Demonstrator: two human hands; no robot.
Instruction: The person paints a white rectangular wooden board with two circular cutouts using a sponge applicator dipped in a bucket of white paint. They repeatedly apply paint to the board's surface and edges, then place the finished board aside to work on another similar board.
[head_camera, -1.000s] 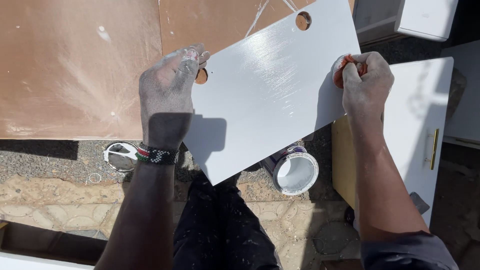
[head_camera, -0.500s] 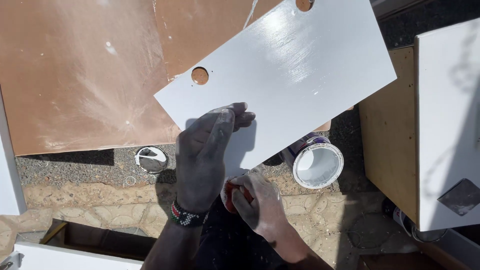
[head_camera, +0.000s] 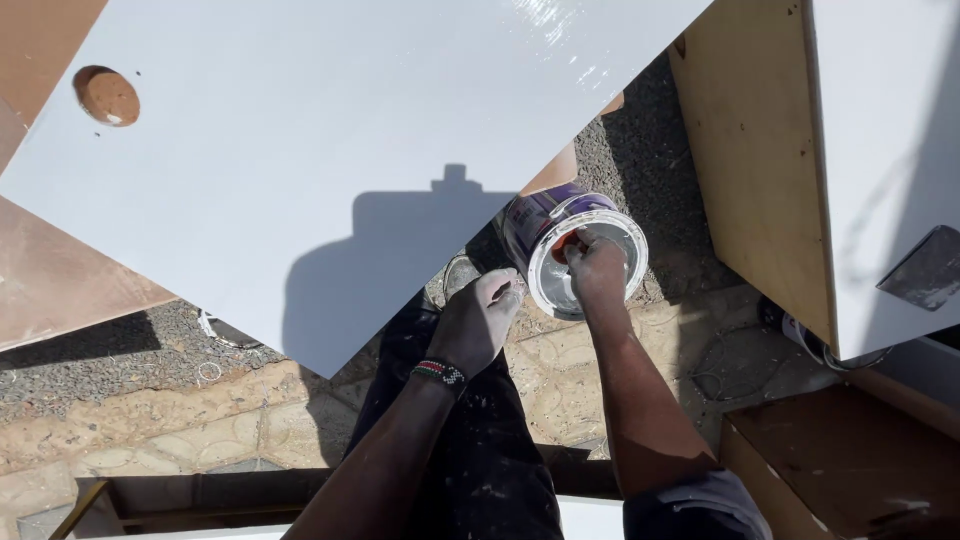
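Below, right hand (head_camera: 596, 262) clenched on orange thing (head_camera: 566, 243) in paint can (head_camera: 572, 250), left hand (head_camera: 478, 320) loosely curled, empty.

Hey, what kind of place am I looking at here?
Probably an outdoor yard used for painting furniture panels: a glossy white painted board, an open paint can that the right hand reaches into, and stone paving in sunlight.

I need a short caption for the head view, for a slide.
Right hand dips into an open paint can beside a white painted board; left hand hovers nearby.
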